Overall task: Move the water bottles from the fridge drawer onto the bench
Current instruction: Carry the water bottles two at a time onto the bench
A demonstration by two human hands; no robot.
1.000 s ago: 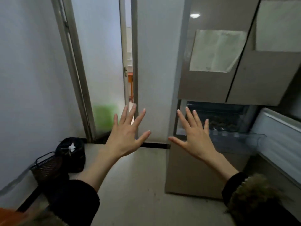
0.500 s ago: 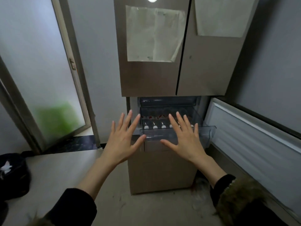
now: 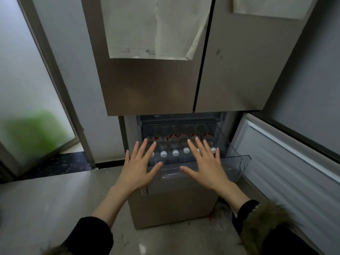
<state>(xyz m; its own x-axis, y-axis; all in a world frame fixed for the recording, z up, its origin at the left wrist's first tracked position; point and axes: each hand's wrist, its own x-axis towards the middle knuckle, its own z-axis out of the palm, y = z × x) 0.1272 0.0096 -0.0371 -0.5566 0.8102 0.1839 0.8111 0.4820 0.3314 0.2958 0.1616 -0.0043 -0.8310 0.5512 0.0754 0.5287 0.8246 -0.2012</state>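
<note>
Both hands, left (image 3: 137,167) and right (image 3: 207,165), are held spread, nothing gripped, before the pulled-out drawer (image 3: 237,165), where the bottles (image 3: 174,144) are laid in a row.

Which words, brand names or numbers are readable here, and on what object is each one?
None can be read.
White paper sheet on the brown fridge door: faint dark print, too blurred.
Red-and-white labels of the clear water bottles: too small and blurred.
</note>
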